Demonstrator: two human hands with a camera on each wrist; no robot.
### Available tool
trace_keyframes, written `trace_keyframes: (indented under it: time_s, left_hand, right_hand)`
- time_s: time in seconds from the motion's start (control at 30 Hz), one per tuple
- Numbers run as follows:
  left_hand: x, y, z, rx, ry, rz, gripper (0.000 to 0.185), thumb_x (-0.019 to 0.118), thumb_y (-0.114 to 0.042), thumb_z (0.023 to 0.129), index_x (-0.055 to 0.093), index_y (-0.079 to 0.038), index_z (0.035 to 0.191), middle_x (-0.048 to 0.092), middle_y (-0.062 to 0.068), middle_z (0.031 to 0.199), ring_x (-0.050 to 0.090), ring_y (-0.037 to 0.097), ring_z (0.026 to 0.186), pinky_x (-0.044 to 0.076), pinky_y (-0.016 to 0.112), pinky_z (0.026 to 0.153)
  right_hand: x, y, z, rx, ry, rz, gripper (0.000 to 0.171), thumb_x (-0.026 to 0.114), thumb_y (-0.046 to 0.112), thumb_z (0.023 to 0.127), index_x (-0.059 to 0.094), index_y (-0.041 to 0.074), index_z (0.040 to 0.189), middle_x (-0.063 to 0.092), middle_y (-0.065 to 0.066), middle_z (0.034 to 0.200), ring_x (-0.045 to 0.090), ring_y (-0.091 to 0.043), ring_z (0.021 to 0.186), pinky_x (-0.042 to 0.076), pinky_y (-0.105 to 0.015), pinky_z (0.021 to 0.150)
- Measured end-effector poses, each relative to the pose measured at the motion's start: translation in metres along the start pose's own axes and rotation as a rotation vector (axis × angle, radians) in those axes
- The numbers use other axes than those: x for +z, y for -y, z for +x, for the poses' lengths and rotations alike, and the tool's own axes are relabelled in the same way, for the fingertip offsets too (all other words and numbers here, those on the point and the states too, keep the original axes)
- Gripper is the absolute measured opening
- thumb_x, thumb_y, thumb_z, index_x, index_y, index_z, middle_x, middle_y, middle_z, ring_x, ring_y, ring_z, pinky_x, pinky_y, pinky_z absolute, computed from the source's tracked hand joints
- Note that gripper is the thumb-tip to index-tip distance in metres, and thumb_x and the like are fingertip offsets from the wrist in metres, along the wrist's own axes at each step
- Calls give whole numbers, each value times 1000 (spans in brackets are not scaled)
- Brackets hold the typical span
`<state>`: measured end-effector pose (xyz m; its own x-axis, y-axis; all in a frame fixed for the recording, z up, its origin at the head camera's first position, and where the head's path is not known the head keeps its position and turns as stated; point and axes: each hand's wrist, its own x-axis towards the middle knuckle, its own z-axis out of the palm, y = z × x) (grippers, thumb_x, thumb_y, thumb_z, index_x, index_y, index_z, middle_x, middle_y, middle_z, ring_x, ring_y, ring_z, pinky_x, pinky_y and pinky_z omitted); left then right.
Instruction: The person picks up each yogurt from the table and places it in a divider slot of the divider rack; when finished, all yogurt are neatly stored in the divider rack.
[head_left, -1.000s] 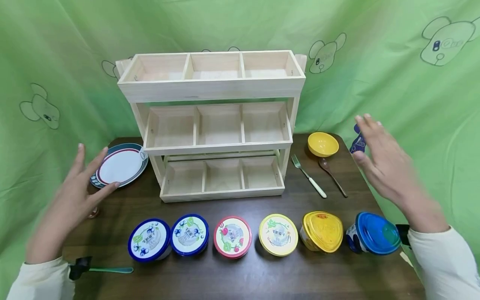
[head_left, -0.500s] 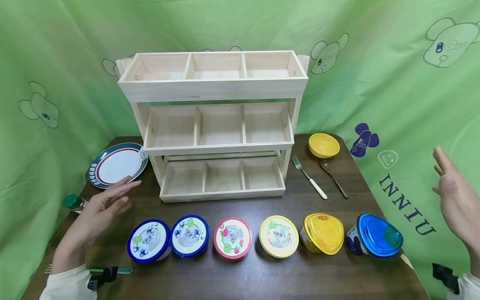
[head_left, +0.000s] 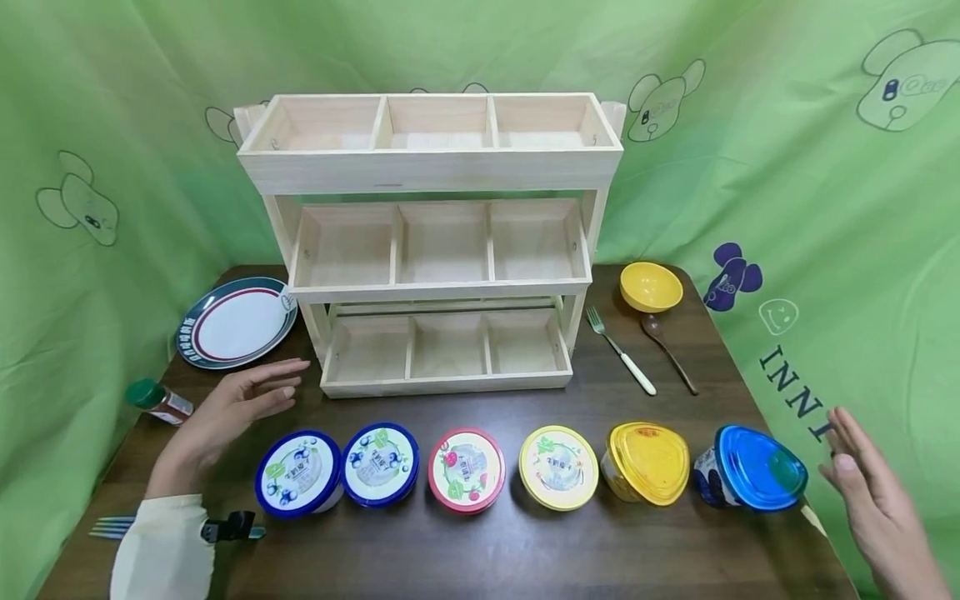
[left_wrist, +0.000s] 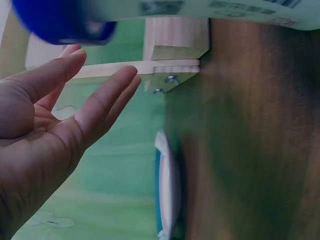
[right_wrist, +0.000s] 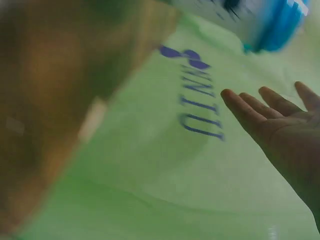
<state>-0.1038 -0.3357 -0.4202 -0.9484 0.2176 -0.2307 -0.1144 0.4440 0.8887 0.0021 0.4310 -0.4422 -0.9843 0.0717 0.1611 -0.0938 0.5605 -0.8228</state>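
Note:
In the head view my left hand, fingers extended and holding nothing, hovers between the left blue-lidded tub and the plate. A green-capped jar lies beyond its wrist. My right hand is off the table's right edge, fingers spread and nothing in them, beside a tub with a bright blue lid. Between these end tubs runs a row: another blue-lidded tub, a pink-lidded tub, a pale yellow-lidded tub and a tub with a yellow lid.
A three-tier wooden rack with divided trays stands at the back. To its right are a yellow bowl, a white-handled fork and a brown spoon. Another fork lies partly under the left sleeve. Green cloth surrounds the table.
My left hand has moved right and lower, uncovering the green-capped jar. My right hand has swung away rightward from the back, then come down and slightly in beside the bright blue-lidded tub.

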Motion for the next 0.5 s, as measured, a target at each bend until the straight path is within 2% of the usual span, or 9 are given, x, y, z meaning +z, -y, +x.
trace_keyframes:
  time_s: [0.07, 0.13, 0.17, 0.33, 0.4, 0.5]
  left_hand:
    - [0, 5, 5, -15, 19, 8, 50, 57, -15, 115, 47, -5, 163, 40, 30, 166, 51, 53, 143, 56, 50, 111]
    - [-1, 10, 11, -29, 42, 29, 52, 58, -16, 115, 46, -5, 164, 41, 30, 165, 54, 52, 141, 54, 57, 112]
    - [-1, 13, 13, -33, 53, 33, 52, 58, -16, 114, 46, -5, 164, 40, 31, 165, 56, 52, 140, 53, 58, 112]
    - [0, 22, 25, -28, 89, 48, 51, 60, -15, 114, 48, -3, 162, 47, 31, 160, 61, 47, 135, 58, 53, 109]
    - [2, 24, 28, -20, 89, 59, 50, 61, -16, 113, 51, -4, 161, 51, 30, 158, 62, 46, 134, 56, 57, 110]
    - [6, 26, 32, -7, 87, 74, 49, 61, -16, 113, 53, -4, 159, 55, 28, 155, 59, 46, 137, 51, 66, 112]
  right_hand:
    - [6, -9, -6, -23, 10, 77, 61, 29, 5, 119, 13, 18, 176, 16, 10, 180, 24, 7, 155, 33, -1, 108]
    - [11, -16, -11, -47, 24, 127, 60, 28, 2, 118, 14, 15, 176, 18, 9, 180, 27, 8, 153, 32, -2, 110]
    - [15, -18, -14, -50, 25, 110, 61, 29, 2, 118, 14, 15, 176, 18, 10, 180, 27, 10, 152, 30, -3, 112]
    - [31, -26, -26, -41, 27, 248, 64, 34, -4, 116, 18, 14, 175, 20, 14, 179, 25, 15, 151, 20, -4, 118]
    - [37, -27, -30, -44, 24, 361, 64, 33, -7, 115, 20, 12, 175, 23, 14, 178, 25, 14, 151, 19, -5, 120]
    - [45, -28, -34, -58, -4, 455, 64, 32, -9, 114, 21, 10, 174, 30, 14, 175, 31, 14, 150, 24, -5, 119]
